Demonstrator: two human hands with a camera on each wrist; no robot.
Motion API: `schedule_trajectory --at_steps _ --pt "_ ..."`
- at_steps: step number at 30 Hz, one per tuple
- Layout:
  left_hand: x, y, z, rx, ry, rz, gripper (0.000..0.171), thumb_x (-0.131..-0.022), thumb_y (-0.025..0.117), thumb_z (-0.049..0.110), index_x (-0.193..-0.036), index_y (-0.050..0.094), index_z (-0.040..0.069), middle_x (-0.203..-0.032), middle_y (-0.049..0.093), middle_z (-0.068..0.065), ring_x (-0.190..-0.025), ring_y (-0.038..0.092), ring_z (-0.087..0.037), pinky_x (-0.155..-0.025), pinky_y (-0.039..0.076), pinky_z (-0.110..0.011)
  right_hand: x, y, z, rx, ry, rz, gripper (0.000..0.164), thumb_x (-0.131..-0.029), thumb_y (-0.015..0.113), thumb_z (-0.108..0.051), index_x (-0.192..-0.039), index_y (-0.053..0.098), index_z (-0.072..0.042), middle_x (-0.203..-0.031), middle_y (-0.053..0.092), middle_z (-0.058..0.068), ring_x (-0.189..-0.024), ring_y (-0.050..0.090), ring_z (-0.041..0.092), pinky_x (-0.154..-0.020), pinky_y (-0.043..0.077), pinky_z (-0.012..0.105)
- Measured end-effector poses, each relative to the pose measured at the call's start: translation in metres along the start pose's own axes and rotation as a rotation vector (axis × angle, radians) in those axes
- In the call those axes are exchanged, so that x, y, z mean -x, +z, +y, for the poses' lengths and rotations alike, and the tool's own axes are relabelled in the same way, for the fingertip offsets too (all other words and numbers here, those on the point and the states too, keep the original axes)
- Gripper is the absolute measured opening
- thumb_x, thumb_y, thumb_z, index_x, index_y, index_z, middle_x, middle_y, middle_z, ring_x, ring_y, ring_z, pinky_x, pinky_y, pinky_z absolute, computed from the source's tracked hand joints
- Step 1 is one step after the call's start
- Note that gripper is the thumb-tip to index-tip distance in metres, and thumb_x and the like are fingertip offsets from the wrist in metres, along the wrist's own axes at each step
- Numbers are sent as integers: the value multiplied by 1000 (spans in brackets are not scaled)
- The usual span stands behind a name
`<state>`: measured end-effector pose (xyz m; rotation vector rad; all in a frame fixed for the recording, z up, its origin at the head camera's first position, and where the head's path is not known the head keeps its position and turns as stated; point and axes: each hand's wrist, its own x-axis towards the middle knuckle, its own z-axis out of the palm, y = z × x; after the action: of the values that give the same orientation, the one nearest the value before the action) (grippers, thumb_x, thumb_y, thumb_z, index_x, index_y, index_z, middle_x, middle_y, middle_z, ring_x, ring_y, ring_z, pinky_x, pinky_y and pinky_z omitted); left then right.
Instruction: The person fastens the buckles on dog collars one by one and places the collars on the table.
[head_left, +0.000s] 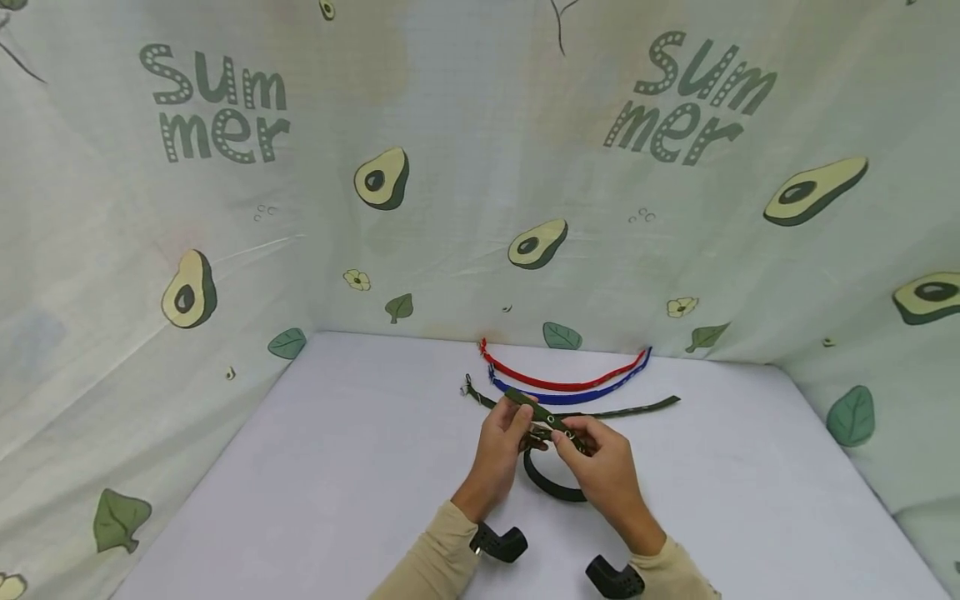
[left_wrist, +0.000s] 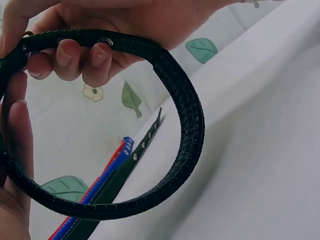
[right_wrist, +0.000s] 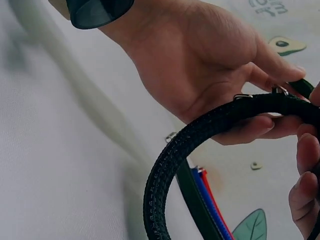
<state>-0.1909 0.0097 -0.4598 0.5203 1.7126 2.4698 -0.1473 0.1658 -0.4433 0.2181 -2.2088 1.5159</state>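
Both hands hold a dark green collar (head_left: 553,490) above the table, its strap curved into a loop. My left hand (head_left: 498,442) pinches a flat length of strap with metal eyelets between thumb and fingers. My right hand (head_left: 606,468) grips the same strap just to the right, near the eyelets. Metal hardware shows between the hands, partly covered by fingers. In the left wrist view the loop (left_wrist: 187,120) hangs open below the right hand's fingertips (left_wrist: 99,57). In the right wrist view the collar (right_wrist: 172,160) passes across the left hand (right_wrist: 195,65).
Beyond the hands, a red collar (head_left: 562,386), a blue collar (head_left: 573,399) and another green collar (head_left: 637,411) lie side by side on the white table (head_left: 360,467). A pale curtain (head_left: 457,108) printed with avocados and leaves stands behind and at the sides.
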Motion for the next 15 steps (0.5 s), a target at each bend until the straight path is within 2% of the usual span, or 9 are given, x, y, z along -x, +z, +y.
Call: schedule_trajectory --at_steps 4,5,8,12,15 --pt "0 -4 1 -47 -25 -51 40 -106 54 29 -135 51 2 -115 64 -13 -95 66 -22 -79 56 -34 0 -1 -10 -45 35 29 9 -89 75 -2 -98 72 -4 -86 64 2 -66 58 11 -56 50 23" --pt "0 -5 1 -61 -34 -61 41 -105 55 28 -137 52 3 -114 64 -13 -94 66 -22 -81 56 -35 0 -2 -16 -59 48 36 9 -90 73 0 -99 71 -2 -85 63 4 -64 57 12 -55 50 23" --pt "0 -7 0 -103 -54 -91 41 -103 60 24 -138 55 2 -107 65 -13 -90 66 -19 -86 55 -33 -2 -5 -18 -116 89 58 11 -93 69 0 -104 71 0 -80 62 8 -61 57 14 -54 50 24" --pt "0 -3 -2 -122 -59 -102 36 -100 65 19 -130 62 -1 -94 63 -12 -78 62 -16 -80 52 -29 -3 -8 -3 -173 107 66 18 -97 67 -7 -113 70 -1 -76 64 12 -62 58 18 -56 51 25" --pt "0 1 0 -114 -45 -94 33 -99 66 17 -126 65 -1 -94 63 -8 -72 57 -14 -74 50 -26 -3 -10 -4 -170 92 65 22 -97 66 -7 -118 69 0 -81 67 14 -64 60 19 -57 51 24"
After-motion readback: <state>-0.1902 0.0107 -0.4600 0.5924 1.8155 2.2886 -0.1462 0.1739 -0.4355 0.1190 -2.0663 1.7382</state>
